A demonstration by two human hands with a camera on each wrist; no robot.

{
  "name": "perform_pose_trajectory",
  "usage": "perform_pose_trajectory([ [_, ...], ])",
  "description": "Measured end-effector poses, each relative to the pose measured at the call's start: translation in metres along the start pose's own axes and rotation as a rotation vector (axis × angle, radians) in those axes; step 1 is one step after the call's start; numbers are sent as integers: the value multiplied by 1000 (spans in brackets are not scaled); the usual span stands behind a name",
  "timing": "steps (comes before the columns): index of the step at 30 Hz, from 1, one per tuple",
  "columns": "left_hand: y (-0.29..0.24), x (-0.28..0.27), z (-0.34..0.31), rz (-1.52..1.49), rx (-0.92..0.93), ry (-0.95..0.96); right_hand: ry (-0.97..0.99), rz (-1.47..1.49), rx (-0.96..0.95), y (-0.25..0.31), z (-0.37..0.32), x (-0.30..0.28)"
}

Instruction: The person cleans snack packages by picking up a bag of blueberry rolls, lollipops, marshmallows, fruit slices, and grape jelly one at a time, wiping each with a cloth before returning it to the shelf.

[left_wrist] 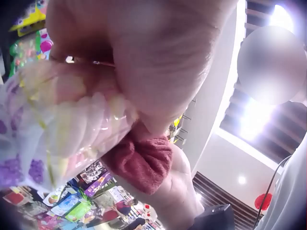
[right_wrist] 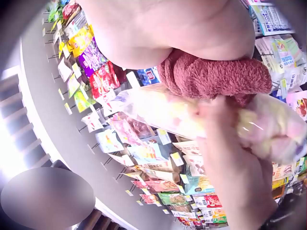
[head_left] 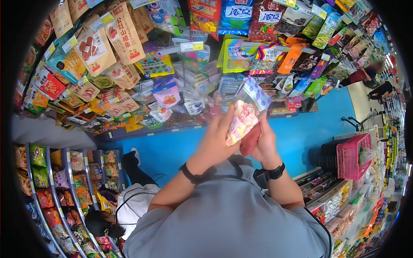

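A clear bag of pastel sweets with a purple-patterned top [head_left: 244, 118] is held before the chest, tilted. The left hand [head_left: 216, 139] grips its left side, thumb and fingers round it. In the right hand [head_left: 266, 145] is a folded dark red cloth [head_left: 251, 140], pressed close against the bag's lower right. The left wrist view shows the bag [left_wrist: 72, 124] under the left hand [left_wrist: 158, 52], with the cloth [left_wrist: 144, 163] beyond. From the right wrist, the cloth [right_wrist: 216, 76] lies bunched in the right hand [right_wrist: 172, 28], the left hand [right_wrist: 235, 163] across the bag.
Racks of hanging snack packets [head_left: 172, 77] stand ahead over a blue floor [head_left: 172, 144]. Shelves of bagged snacks [head_left: 64, 185] are at the left, near a crouching person in white [head_left: 135, 206]. A pink basket [head_left: 353, 157] stands on the right; other people are farther back.
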State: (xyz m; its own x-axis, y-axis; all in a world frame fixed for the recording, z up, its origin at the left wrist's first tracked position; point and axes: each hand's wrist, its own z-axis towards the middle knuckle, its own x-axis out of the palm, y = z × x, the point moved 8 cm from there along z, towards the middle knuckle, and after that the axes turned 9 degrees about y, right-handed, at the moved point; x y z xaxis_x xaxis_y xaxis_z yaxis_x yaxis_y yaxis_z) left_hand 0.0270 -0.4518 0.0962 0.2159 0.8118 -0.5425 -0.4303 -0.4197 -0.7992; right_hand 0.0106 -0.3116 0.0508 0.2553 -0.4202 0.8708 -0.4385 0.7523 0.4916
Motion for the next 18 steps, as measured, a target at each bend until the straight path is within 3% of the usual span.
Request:
perform_pose_trajectory([
  [1, 1, -4, -2, 5, -2, 27, -261, -99, -73, 13, 0, 17],
  [2, 5, -6, -7, 29, -14, 51, -170, -92, -62, 20, 4, 19],
  [5, 16, -10, -23, 123, -55, 79, -140, -260, -199, 49, 17, 20],
  [10, 30, -21, -44, 346, -128, 47, -57, -119, -183, 69, 24, 28],
  [13, 28, -23, -51, 423, -180, 74, -138, -252, -167, 74, 14, 11],
  [15, 30, -16, -55, 453, -172, 106, -170, -676, 179, 55, -4, -32],
  [17, 36, -7, -60, 464, -171, 134, -184, -982, 268, 45, -19, -44],
  [18, 41, -2, -63, 460, -179, 144, -184, -1079, 183, 41, -22, -35],
])
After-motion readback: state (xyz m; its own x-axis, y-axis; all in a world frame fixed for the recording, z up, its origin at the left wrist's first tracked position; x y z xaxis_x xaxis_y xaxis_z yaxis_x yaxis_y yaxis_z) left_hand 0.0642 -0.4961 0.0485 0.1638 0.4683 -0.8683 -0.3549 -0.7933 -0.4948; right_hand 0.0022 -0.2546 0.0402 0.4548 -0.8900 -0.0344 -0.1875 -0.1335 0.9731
